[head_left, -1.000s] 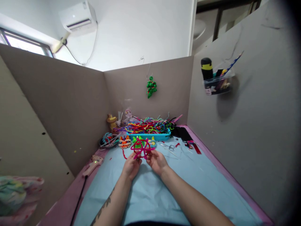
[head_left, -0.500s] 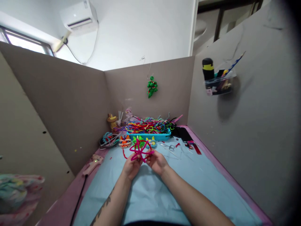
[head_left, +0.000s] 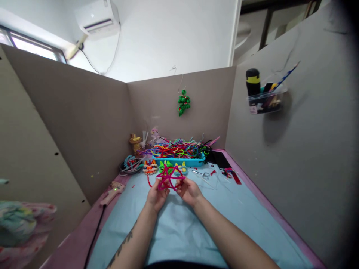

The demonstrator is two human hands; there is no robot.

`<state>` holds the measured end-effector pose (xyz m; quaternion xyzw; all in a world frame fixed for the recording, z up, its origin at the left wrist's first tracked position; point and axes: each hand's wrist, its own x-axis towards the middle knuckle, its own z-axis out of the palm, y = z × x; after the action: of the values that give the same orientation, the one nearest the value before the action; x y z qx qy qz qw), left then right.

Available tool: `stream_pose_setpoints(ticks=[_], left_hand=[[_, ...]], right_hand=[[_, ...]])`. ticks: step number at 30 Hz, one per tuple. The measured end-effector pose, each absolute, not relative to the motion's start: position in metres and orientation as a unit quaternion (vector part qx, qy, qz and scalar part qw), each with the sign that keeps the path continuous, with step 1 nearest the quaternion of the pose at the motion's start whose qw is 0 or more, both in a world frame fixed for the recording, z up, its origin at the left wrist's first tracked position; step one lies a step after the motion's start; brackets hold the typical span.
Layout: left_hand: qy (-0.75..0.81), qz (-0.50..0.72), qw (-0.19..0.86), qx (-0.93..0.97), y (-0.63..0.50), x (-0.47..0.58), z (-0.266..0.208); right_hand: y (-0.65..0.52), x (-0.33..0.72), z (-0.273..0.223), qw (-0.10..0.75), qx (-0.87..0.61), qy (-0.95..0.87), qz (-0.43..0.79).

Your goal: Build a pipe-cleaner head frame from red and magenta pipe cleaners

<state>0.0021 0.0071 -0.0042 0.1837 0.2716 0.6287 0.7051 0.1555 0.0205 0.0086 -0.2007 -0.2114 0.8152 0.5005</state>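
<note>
Turned since the earlier frame, a magenta star (head_left: 168, 176) is pinched at 2 sides, seemingly for steadiness, by the left hand (head_left: 157, 195) and right hand (head_left: 190, 192) above the blue cloth (head_left: 179, 228).

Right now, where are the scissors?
In the head view, the scissors lie right of centre on the light-blue cloth, in front of the right end of the blue tray and beyond the right hand.
</note>
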Motion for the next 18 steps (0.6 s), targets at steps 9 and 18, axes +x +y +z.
stream_pose_setpoints(ticks=[9, 18], left_hand=[[0.299, 0.595, 0.726, 0.175, 0.002, 0.005, 0.002], [0.313, 0.576, 0.733, 0.179, -0.005, 0.006, 0.007]], right_hand=[[0.026, 0.158, 0.007, 0.454, -0.271, -0.178, 0.83], [0.029, 0.16, 0.003, 0.465, -0.262, -0.192, 0.824]])
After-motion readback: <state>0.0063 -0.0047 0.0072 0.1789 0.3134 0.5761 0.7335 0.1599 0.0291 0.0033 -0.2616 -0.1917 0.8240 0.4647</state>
